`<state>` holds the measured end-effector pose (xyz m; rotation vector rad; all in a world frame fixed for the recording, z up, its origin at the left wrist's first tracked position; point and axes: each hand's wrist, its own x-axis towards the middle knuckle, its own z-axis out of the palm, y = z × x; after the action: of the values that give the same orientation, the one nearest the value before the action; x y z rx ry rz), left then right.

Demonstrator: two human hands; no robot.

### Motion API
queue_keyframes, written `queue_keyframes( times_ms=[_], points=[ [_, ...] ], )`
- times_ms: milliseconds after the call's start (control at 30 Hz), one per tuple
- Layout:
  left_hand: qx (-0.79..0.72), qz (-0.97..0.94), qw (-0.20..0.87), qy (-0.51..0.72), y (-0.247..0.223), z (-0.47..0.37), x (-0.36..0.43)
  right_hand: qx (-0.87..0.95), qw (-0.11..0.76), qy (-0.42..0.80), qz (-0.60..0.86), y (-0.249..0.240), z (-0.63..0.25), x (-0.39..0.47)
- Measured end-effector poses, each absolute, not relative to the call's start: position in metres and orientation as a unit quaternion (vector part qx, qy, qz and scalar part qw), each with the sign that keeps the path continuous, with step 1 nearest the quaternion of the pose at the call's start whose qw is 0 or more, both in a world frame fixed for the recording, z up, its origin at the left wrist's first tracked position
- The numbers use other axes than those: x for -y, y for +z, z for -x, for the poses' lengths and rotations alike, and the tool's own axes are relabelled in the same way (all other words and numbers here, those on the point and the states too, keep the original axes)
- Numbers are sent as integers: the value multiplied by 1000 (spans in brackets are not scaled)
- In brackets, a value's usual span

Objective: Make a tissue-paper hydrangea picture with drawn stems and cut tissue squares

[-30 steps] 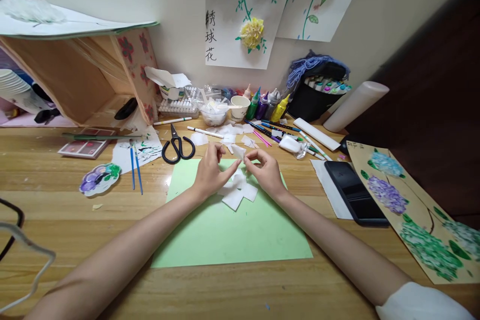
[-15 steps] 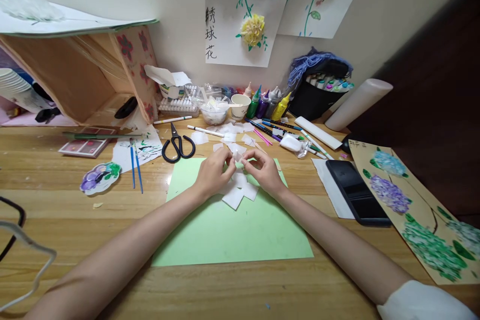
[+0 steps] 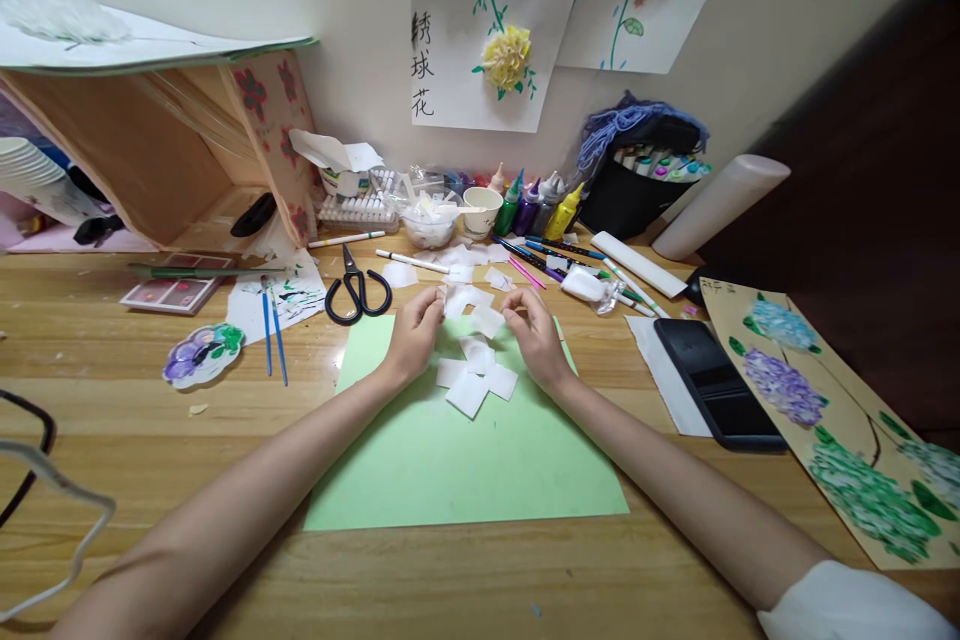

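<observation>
Several small white paper squares (image 3: 468,395) lie over the upper middle of a light green sheet (image 3: 465,480). My left hand (image 3: 418,330) is at the sheet's upper edge with its fingers pinched together, beside white paper pieces; whether it grips one is too small to tell. My right hand (image 3: 534,332) is pinched at the edge of a white paper square (image 3: 487,321), which is held between its fingertips. A gap with paper pieces separates the two hands.
Black scissors (image 3: 358,292) lie left of the hands. Behind stand a paper cup (image 3: 481,212), paint bottles (image 3: 527,208) and a bowl of scraps (image 3: 430,220). A phone (image 3: 716,385) and a flower picture (image 3: 832,420) are at right, a paint palette (image 3: 202,356) at left.
My hands, close together around a small white piece before, have moved apart. A white square now shows by my right fingertips, and more of the squares on the sheet are visible.
</observation>
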<state>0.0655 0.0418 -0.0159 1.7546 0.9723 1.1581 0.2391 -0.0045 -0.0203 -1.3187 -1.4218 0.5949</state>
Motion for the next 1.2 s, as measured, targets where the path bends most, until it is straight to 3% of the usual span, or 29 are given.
queue_keyframes(
  times_ms=[133,367,700,1200],
  points=[
    [-346,-702,456,425,-17,-67,-43,628,504,268,529,-19,-235,6],
    [-330,-761,443,340,-8,-69,-37,626,506,377,458,-20,-231,7],
    [-334,-801,376,324,-6,-70,-35,589,529,388,472,-18,-233,4],
    [-334,-794,383,334,-4,-70,-34,577,536,394,474,-23,-233,3]
  ],
)
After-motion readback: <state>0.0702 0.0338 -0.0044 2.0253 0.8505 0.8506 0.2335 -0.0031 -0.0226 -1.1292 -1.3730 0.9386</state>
